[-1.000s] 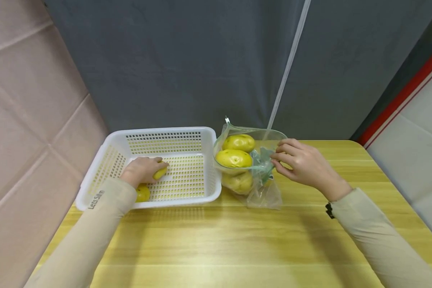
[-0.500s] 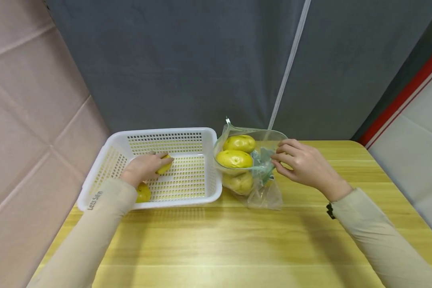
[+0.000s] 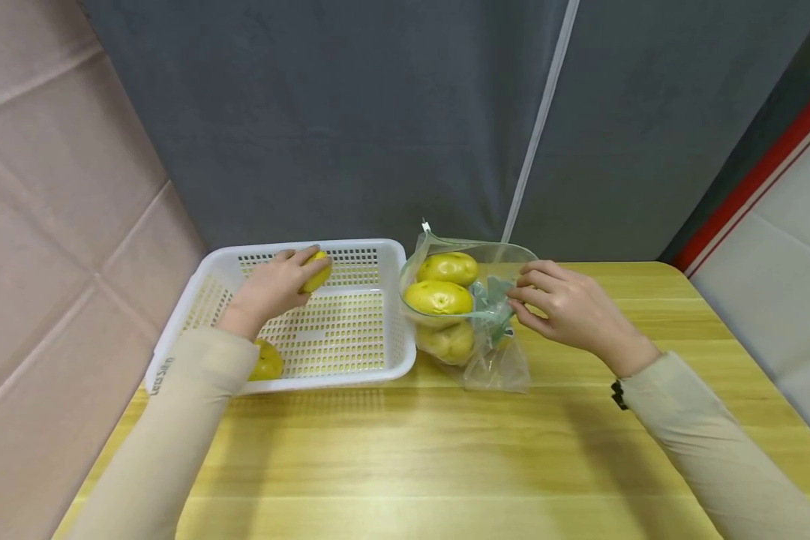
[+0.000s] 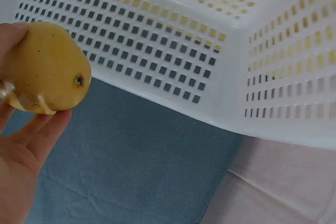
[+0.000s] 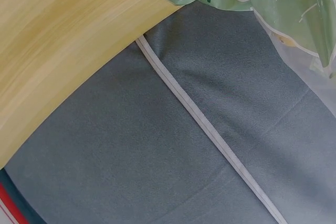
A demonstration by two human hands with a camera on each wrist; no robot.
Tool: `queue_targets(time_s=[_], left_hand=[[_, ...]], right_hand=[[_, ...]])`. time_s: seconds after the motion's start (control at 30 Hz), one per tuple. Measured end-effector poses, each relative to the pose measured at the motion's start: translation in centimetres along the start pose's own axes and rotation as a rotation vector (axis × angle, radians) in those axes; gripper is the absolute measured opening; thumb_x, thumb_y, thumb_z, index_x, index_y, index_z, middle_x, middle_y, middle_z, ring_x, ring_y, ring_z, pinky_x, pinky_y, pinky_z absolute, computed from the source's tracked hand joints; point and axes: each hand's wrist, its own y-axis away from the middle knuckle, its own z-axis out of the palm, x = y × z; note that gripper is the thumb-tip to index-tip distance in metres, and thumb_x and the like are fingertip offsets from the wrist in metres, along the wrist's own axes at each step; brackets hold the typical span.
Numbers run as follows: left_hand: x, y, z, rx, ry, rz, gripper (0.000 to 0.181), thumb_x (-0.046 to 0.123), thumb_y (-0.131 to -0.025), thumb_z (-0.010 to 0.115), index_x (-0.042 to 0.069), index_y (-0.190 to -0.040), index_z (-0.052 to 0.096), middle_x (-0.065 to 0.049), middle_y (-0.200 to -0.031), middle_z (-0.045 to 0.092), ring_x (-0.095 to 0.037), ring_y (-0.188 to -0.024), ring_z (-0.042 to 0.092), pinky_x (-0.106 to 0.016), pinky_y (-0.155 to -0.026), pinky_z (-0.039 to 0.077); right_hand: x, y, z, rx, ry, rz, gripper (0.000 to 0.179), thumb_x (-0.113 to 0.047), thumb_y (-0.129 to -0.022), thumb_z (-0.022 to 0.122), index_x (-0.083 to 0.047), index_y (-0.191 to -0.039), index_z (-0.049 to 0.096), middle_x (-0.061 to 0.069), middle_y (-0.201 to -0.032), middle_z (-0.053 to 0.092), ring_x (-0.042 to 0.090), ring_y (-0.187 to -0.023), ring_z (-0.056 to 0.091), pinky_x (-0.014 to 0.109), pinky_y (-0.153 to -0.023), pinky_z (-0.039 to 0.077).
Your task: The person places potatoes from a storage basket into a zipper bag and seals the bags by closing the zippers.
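My left hand (image 3: 266, 289) grips a yellow potato (image 3: 318, 273) over the back part of a white slotted basket (image 3: 337, 382). In the left wrist view, thumb and fingers wrap the potato (image 4: 50, 72), whose end shows a dark eye. Another potato (image 3: 268, 363) lies at the basket's front left, partly hidden by the sleeve. To the right of the basket stands a clear zip bag (image 3: 498, 375) with its mouth spread wide and several potatoes (image 3: 439, 298) inside. My right hand (image 3: 574, 307) pinches the bag's right edge; the right wrist view shows only the bag's green printed side (image 5: 294, 3).
Basket and bag stand side by side on a wooden table (image 3: 405, 450). Behind the table hangs a dark grey curtain (image 3: 351, 127) with a pale strip (image 3: 543, 120). A pinkish padded wall (image 3: 61, 225) rises at the left, close to the basket.
My left hand has lifted the potato from the basket floor, moving it up toward the back rim and slightly right. The right hand and the bag have stayed in place.
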Motion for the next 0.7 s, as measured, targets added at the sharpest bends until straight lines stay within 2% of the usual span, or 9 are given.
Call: queue_targets(time_s=[0.17,0.53,0.7], left_hand=[[0.7,-0.3,-1.2,0.12,0.025,-0.034,0.064,0.015,-0.084,0.071,0.018,-0.142,0.043,-0.016,-0.15,0.039,-0.045,-0.123,0.049,-0.048,-0.061,0.057],[2.4,-0.8,-2.7,0.51,0.057,-0.012,0.064,0.013,-0.081,0.073,0.019,-0.138,0.048,-0.011,-0.146,0.045,-0.042,-0.125,0.05,-0.055,-0.067,0.057],[3.7,-1.0,-3.7,0.627,0.083,0.007,0.063,0.012,-0.08,0.074,0.019,-0.138,0.05,-0.01,-0.145,0.048,-0.04,-0.125,0.052,-0.055,-0.072,0.058]], right_hand=[[0.0,0.0,0.0,0.001,0.0,0.002,0.054,-0.034,-0.102,0.033,-0.004,-0.083,0.074,0.011,-0.082,0.067,0.025,-0.081,0.062,0.037,-0.064,0.057],[0.0,0.1,0.1,0.001,-0.003,0.006,0.054,-0.034,-0.101,0.033,-0.004,-0.083,0.075,0.01,-0.082,0.067,0.024,-0.08,0.062,0.036,-0.062,0.056],[0.0,0.1,0.1,0.005,-0.006,0.002,0.054,-0.034,-0.101,0.033,-0.004,-0.083,0.074,0.011,-0.082,0.067,0.024,-0.08,0.062,0.036,-0.063,0.056]])
